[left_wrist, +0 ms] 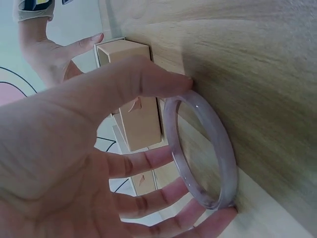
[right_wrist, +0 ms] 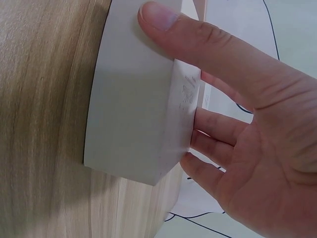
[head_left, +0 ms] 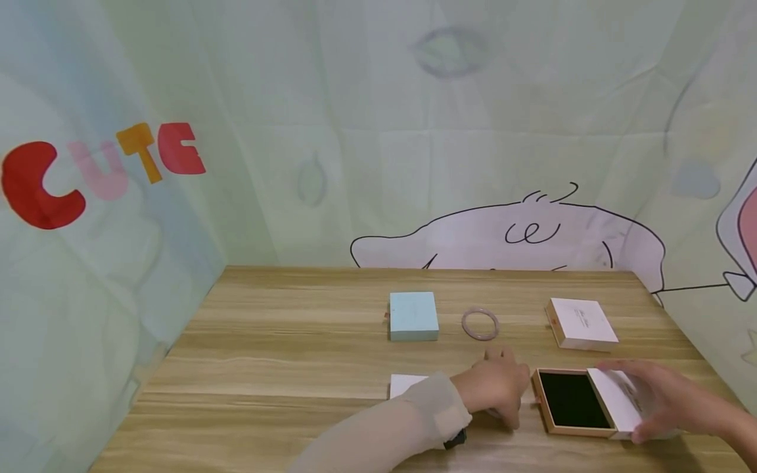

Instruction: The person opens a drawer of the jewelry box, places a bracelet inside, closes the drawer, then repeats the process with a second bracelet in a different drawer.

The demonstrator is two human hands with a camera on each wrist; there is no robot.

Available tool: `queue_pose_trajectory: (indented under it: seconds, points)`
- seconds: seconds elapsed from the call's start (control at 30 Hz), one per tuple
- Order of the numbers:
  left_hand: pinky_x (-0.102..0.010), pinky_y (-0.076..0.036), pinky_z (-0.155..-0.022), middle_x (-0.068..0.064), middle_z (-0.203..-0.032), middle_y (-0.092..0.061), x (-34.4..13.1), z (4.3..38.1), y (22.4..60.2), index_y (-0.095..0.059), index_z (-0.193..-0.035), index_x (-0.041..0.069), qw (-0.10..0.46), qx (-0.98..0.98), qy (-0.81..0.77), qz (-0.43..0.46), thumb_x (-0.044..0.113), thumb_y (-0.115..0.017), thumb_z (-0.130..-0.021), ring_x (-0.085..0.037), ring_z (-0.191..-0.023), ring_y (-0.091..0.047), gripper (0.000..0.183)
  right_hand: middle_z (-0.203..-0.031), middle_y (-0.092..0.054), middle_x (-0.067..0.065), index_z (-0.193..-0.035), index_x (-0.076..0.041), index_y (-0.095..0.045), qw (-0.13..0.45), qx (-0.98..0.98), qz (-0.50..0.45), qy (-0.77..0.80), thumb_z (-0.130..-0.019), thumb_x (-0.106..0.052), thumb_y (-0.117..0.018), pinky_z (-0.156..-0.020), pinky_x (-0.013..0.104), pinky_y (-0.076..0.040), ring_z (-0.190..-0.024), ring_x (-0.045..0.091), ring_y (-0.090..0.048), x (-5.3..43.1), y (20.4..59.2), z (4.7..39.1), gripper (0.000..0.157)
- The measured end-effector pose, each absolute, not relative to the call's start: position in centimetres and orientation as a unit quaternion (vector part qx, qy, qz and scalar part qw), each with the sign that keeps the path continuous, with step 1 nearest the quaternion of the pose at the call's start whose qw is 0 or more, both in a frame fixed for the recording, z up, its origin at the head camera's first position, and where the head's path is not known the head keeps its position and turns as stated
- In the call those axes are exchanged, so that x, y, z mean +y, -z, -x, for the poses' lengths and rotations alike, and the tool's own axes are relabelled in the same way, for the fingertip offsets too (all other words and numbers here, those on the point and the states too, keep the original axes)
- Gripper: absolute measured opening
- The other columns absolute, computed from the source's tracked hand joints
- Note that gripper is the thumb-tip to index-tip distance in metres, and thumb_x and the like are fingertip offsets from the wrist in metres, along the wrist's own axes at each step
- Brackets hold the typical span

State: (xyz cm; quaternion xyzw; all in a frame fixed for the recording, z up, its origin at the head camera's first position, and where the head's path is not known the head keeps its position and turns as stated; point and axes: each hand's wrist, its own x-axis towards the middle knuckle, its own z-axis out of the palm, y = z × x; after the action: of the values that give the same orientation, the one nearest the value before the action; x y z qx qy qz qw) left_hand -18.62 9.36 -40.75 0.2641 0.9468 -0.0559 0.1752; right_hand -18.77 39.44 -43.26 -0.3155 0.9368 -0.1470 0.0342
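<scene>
My left hand (head_left: 495, 387) holds a pale lilac bangle (left_wrist: 224, 144) near the tabletop, thumb at one side of the ring and fingertips along the other. Most of this bangle is hidden behind the hand in the head view. Just to its right lies a slide-out gift box with its drawer (head_left: 570, 399) partly pulled from the white sleeve (head_left: 615, 401). The drawer has a peach rim and a black lining. My right hand (head_left: 680, 397) grips that sleeve, thumb on the near side and fingers across the far side, as the right wrist view shows.
A light blue box (head_left: 412, 316) stands farther back, with a second bangle (head_left: 464, 324) flat on the wooden table (head_left: 284, 341) beside it. Another white box (head_left: 582, 322) sits at the back right. My left forearm partly covers one more white box (head_left: 405, 383). A printed curtain (head_left: 284, 197) hangs behind.
</scene>
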Motion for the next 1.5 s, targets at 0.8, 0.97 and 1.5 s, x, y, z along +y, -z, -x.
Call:
queue_pose_trajectory:
  seconds: [0.8,0.97,1.5]
  points:
    - [-0.034,-0.048,-0.059,0.002,-0.099,-0.045,9.6,19.0,40.1,-0.056,-0.102,0.028,0.166,0.95,0.03,-0.263,0.057,-0.082,-0.072,-0.016,-0.088,-0.044,0.049,-0.124,-0.061,-0.002,-0.133,-0.02,-0.059,0.027,0.936,0.318,0.151,-0.047,-0.056,-0.092,-0.077,0.019,-0.044,-0.102,-0.004,-0.049,39.6,43.6,18.7,0.099]
    - [-0.032,-0.049,-0.057,0.002,-0.1,-0.046,9.5,19.0,39.8,-0.058,-0.108,0.027,0.157,0.948,0.017,-0.276,0.058,-0.082,-0.071,-0.015,-0.086,-0.045,0.054,-0.124,-0.062,0.002,-0.133,-0.02,-0.059,0.025,0.936,0.318,0.15,-0.046,-0.055,-0.092,-0.078,0.019,-0.044,-0.103,-0.003,-0.049,39.6,43.5,18.7,0.1]
    - [-0.03,-0.048,-0.053,0.002,-0.101,-0.047,10.0,19.2,38.9,-0.06,-0.097,0.026,0.145,0.945,-0.018,-0.293,0.055,-0.084,-0.07,-0.015,-0.086,-0.045,0.046,-0.126,-0.062,0.016,-0.134,-0.016,-0.058,0.063,0.943,0.292,0.145,-0.048,-0.053,-0.094,-0.079,0.024,-0.046,-0.101,0.002,-0.05,39.3,43.0,18.6,0.1]
